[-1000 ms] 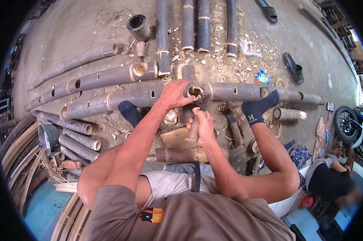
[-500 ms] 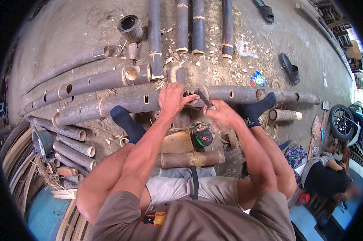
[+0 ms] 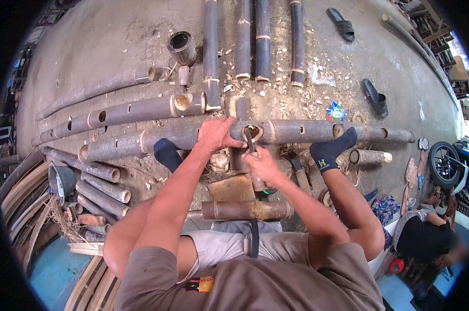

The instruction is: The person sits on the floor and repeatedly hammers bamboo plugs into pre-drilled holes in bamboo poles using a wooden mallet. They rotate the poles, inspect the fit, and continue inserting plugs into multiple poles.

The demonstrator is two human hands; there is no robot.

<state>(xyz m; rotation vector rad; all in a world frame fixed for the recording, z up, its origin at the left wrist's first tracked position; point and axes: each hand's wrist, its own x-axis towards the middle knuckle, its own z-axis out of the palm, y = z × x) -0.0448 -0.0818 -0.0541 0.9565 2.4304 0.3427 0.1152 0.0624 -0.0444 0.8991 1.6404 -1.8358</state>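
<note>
A long dark bamboo pole (image 3: pixel 286 131) with several cut holes lies across the floor before me. My left hand (image 3: pixel 216 135) grips it from above, thumb along its near side, just left of a rounded hole (image 3: pixel 253 129). My right hand (image 3: pixel 263 167) is closed round the pale handle of a curved knife (image 3: pixel 249 140). The knife's dark blade points away from me, its tip at that hole; how deep it reaches I cannot tell. My socked feet (image 3: pixel 168 155) bear against the pole on both sides. A tape measure (image 3: pixel 269 191) is mostly hidden below my right hand.
A second holed bamboo pole (image 3: pixel 136 110) lies at the far left, with several bamboo lengths (image 3: pixel 263 41) beyond. Short pieces (image 3: pixel 106 187) and a bucket (image 3: pixel 61 179) stand left. Chips, sandals (image 3: pixel 374 98) and a short tube (image 3: pixel 369 156) are rightward. Another person (image 3: pixel 423 230) sits at lower right.
My right hand has moved left and nearer to me, and the knife now points straight away from me. The left hand stays on the pole; the hole shows more openly.
</note>
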